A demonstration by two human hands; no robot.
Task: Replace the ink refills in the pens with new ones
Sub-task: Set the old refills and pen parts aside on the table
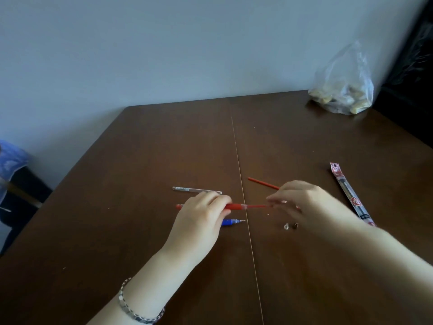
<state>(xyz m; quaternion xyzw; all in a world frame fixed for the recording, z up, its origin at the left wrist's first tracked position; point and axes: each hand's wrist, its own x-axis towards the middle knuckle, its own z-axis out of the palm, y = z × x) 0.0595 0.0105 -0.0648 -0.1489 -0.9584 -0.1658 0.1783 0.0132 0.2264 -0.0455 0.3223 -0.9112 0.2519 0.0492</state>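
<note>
the left hand [199, 219] gripped the red pen barrel [234, 205] over the middle of the table [164, 148], the right hand [302, 202] pinched the red refill [256, 206] at its open end, and i think the refill should be kept in line with the barrel and moved gently.

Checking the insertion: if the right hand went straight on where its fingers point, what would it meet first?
Likely the red pen in the left hand; the right hand pinches a refill leading into it.

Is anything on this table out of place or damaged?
Nothing looks damaged. Only two tiny loose parts lie on the table beside the right hand, apart from any pen; they seem easy to lose.
</note>
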